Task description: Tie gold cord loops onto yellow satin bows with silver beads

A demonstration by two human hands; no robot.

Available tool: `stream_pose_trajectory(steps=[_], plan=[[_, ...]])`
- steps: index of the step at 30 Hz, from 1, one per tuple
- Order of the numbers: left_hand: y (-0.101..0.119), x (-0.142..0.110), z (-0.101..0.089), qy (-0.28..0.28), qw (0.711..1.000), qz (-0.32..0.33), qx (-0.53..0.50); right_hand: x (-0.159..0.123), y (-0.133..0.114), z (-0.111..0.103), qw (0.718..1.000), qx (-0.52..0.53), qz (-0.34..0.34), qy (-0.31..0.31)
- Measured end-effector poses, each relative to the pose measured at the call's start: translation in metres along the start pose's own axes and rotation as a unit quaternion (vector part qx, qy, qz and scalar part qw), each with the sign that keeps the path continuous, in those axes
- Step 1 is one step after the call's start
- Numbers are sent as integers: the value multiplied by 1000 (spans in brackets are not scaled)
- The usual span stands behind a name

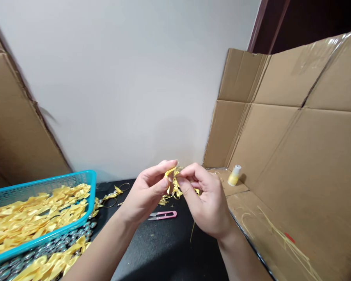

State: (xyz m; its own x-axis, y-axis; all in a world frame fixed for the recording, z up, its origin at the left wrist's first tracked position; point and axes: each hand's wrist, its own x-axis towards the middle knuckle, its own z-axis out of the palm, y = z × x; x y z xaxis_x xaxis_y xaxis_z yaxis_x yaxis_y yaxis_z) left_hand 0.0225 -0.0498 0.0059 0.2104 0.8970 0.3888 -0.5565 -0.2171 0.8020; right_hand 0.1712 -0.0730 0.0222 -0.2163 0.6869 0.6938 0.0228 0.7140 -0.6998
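Observation:
My left hand (153,183) pinches a yellow ribbon bow (170,171) between thumb and fingers, above the black table. Close beside it, my right hand (203,191) is closed, thumb against forefinger, at the bow's right side. A thin yellow thread (192,233) hangs below my right hand; its upper end is hidden by the fingers. Behind and below the hands lie more yellow bows (177,190) and cut ribbon or thread ends (163,200), partly covered. A pair of pink-handled thread snips (166,215) rests on the table under my hands.
A turquoise basket (90,195) full of yellow bows stands at left, with dark shiny beads (54,244) and loose bows (58,262) before it. Right stand a yellow thread spool (234,176) and cardboard walls (304,156). Long yellow strands (289,242) lie on cardboard.

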Motion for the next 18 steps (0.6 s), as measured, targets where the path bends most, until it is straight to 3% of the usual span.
stream_pose_trajectory(steps=[9,18], plan=[[2,-1,-1,-26,998,50,36,0,11,4,999,36,6,-4],[11,-3,-1,-41,998,30,32,3,20,7,989,145,33,-21]])
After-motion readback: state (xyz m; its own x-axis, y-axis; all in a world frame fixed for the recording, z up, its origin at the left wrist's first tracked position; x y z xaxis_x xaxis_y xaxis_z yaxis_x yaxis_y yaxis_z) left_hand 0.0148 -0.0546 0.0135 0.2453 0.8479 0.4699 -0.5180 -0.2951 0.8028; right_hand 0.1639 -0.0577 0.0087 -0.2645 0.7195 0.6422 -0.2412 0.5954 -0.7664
